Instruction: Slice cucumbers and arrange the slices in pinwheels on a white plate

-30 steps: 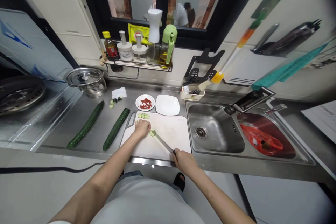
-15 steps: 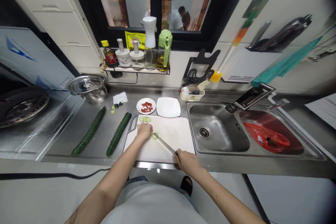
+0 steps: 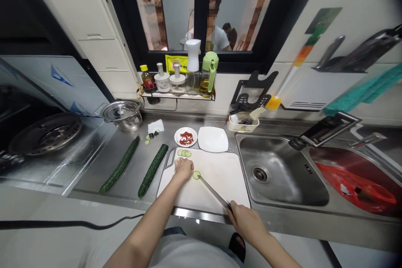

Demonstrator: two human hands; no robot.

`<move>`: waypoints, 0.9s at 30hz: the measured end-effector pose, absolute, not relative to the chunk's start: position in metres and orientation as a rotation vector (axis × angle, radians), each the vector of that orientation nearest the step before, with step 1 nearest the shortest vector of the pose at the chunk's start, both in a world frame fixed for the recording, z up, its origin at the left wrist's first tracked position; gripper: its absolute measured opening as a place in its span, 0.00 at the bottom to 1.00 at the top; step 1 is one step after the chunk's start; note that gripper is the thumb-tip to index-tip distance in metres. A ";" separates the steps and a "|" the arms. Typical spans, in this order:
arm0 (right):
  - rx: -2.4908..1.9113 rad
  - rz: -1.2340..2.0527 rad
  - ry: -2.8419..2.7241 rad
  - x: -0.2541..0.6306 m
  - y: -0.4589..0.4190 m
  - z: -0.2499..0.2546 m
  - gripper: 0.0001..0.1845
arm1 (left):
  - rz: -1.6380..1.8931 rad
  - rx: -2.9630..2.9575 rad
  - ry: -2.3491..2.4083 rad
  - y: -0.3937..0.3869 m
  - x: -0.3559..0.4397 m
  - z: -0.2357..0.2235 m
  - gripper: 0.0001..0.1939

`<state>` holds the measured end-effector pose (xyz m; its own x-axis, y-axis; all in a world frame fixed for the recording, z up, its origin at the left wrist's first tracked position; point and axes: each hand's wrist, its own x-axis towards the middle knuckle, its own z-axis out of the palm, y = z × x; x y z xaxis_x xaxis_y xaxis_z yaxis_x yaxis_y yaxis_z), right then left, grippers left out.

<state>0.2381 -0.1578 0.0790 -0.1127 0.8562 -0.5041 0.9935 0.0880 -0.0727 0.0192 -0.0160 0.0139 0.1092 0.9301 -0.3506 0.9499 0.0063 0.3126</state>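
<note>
On the white cutting board point(image 3: 216, 176), my left hand point(image 3: 184, 169) rests with its fingers curled down; whatever it may hold is hidden beneath it. Pale green edges of slices peek out around that hand. My right hand point(image 3: 246, 220) grips the handle of a knife point(image 3: 215, 192), its blade pointing up and left. A single cucumber slice point(image 3: 196, 175) lies at the blade's tip, just right of my left hand. Several more cucumber slices point(image 3: 184, 153) overlap in a row near the board's top left. Two whole cucumbers, one nearer point(image 3: 153, 171) and one farther left point(image 3: 121, 165), lie beside the board.
Behind the board stand a plate of chopped red pieces point(image 3: 186, 137) and a bare white plate point(image 3: 212, 139). Cucumber ends point(image 3: 151, 135) lie by a white paper point(image 3: 156, 126). A steel pot point(image 3: 122, 115) is back left; the sink point(image 3: 282, 171) adjoins the board's right.
The camera view has shifted, so everything appears lower and farther right. Relative to the board, both hands, the knife and the slice at its tip stay about where they were.
</note>
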 end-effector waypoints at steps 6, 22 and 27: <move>1.841 -0.626 2.012 0.243 -0.161 0.078 0.15 | -0.064 1.928 1.817 -0.017 0.018 0.013 0.06; 1.824 -0.624 1.999 0.234 -0.156 0.086 0.17 | -0.093 1.926 1.813 -0.017 0.016 0.014 0.06; 1.783 -0.595 1.993 0.228 -0.150 0.088 0.18 | -0.105 1.929 1.821 -0.017 0.016 0.012 0.06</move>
<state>0.2282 -0.1503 0.0875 -0.1068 0.8242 -0.5562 0.9942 0.0961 -0.0485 0.0156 -0.0167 0.0120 0.1108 0.9203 -0.3752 0.9574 0.0024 0.2887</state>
